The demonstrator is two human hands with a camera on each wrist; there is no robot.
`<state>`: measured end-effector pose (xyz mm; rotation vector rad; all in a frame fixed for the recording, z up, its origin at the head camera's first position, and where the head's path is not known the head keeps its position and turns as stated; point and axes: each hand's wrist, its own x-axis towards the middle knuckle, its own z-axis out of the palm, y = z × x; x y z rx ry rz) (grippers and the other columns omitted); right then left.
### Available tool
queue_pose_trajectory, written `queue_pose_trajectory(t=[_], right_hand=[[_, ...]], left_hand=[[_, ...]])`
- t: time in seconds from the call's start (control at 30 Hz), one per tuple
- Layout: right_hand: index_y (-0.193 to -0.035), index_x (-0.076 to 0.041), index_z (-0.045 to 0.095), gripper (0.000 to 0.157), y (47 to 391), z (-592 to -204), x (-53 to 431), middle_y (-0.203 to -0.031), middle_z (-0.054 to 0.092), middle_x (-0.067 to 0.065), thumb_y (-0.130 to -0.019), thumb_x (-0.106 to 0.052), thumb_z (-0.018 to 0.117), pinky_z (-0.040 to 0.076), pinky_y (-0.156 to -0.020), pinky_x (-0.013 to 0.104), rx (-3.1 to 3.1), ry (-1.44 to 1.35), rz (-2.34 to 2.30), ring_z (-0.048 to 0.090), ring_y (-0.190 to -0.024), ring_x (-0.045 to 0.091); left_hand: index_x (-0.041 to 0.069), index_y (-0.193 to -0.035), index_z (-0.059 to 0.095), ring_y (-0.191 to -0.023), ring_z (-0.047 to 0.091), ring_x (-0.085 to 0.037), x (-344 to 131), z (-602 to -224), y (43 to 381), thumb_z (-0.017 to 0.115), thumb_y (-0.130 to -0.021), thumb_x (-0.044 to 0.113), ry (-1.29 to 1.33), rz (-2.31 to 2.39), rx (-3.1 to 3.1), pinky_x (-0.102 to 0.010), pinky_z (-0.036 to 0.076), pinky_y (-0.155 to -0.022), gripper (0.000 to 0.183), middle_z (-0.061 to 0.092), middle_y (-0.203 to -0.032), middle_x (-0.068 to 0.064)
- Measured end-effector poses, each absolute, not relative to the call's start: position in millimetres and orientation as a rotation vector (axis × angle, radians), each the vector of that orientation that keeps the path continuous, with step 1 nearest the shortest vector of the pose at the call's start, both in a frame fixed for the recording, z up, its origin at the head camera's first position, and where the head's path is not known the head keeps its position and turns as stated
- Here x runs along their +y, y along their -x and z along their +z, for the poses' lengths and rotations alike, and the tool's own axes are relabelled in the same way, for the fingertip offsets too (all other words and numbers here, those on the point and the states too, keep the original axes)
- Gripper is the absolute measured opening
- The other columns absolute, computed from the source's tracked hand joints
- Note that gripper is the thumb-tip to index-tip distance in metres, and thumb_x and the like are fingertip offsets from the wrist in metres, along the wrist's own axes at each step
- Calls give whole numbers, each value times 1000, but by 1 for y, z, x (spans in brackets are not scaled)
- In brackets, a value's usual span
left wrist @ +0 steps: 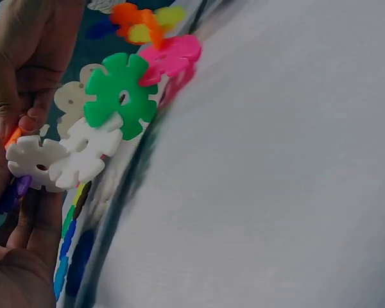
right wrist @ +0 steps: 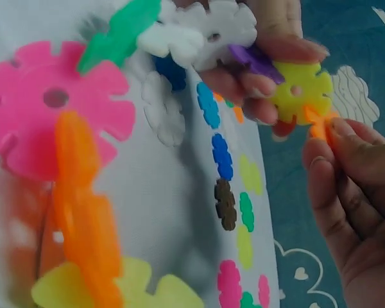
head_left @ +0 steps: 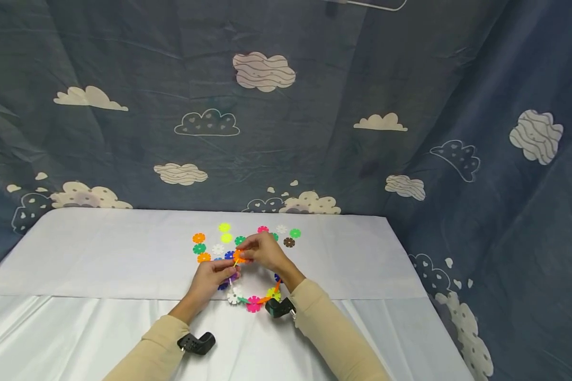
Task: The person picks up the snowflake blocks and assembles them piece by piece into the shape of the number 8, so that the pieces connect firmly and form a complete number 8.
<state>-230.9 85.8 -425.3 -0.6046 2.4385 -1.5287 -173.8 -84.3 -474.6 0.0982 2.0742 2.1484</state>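
Observation:
My left hand (head_left: 212, 278) pinches one end of a chain of notched, flower-shaped plastic discs, its fingers at a purple disc (right wrist: 253, 62) and a yellow disc (right wrist: 301, 93). Between thumb and fingers, my right hand (head_left: 267, 251) grips an orange disc (right wrist: 321, 123) whose edge meets the yellow one. From the left hand the chain runs down through white discs (left wrist: 86, 154), a green disc (left wrist: 120, 95) and a pink disc (head_left: 253, 304). Orange pieces (right wrist: 83, 205) and another yellow disc (head_left: 274, 293) follow, curving up beneath the right wrist.
Loose discs lie on the white table (head_left: 100, 254) beyond the hands: orange (head_left: 198, 238), green (head_left: 199, 248) and yellow ones at left, a brown disc (head_left: 289, 242) and several others at right. A dark cloud-patterned curtain (head_left: 314, 132) hangs behind the table.

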Motion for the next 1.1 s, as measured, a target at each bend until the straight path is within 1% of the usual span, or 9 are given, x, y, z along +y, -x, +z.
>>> queue_pose_trajectory(t=[0.2,0.37,0.43,0.53,0.67,0.8,0.87,1.0,1.1], right_hand=[[-97,0,75,13,229,-422,85,-90,72,10,-85,0,70,54,-63,21,2528,620,-1428,61,-67,9],[-97,1,75,13,229,-422,85,-91,72,12,-85,-1,71,54,-60,22,2503,630,-1482,61,-63,10],[-100,1,74,14,230,-422,86,-91,71,11,-86,-2,70,54,-61,22,2488,661,-1460,61,-63,11],[-106,2,72,20,234,-419,95,-93,69,11,-88,-5,70,56,-64,29,2477,667,-1436,65,-67,20],[-109,1,71,23,248,-421,125,-91,65,11,-87,-7,71,56,-63,36,2581,447,-1448,63,-68,26],[-105,-4,72,20,263,-440,159,-85,62,7,-86,-9,73,49,-57,27,2787,106,-1331,56,-65,17],[-106,-4,72,22,268,-451,170,-84,61,6,-85,-11,74,44,-57,25,2843,-12,-1247,52,-68,16],[-111,-2,69,30,273,-467,179,-84,62,7,-84,-15,76,43,-64,28,2900,-67,-1110,52,-74,18],[-110,-3,69,30,277,-468,178,-86,63,6,-84,-17,76,45,-69,33,2928,-76,-1039,53,-77,20]], left_hand=[[-18,-125,51,-85,67,-7,-89,-470,178,57,-95,0,-134,2108,2047,-21,54,-80,36,66,-109,-26],[-13,-124,52,-88,69,-16,-91,-464,184,57,-97,8,-74,2100,1983,-26,56,-80,35,67,-109,-23],[-10,-119,56,-84,70,-17,-90,-463,184,56,-98,12,1,2094,2003,-26,57,-74,31,69,-104,-21],[-8,-113,59,-76,70,-16,-87,-462,183,55,-99,14,109,2111,2029,-26,57,-68,26,71,-95,-16],[-9,-111,59,-69,69,-14,-86,-461,184,55,-98,10,165,2115,2054,-25,57,-65,23,71,-91,-12],[-10,-112,58,-68,68,-13,-87,-460,185,55,-98,9,161,2097,2091,-23,56,-64,24,70,-92,-14],[-10,-111,58,-68,68,-13,-87,-460,185,55,-98,11,157,2087,2096,-23,56,-63,24,70,-92,-13],[-8,-109,59,-67,67,-12,-87,-463,185,55,-98,12,152,2079,2089,-22,55,-61,23,70,-91,-13],[-7,-107,60,-67,67,-12,-85,-463,186,55,-99,13,144,2086,2091,-23,55,-61,23,70,-91,-14]])
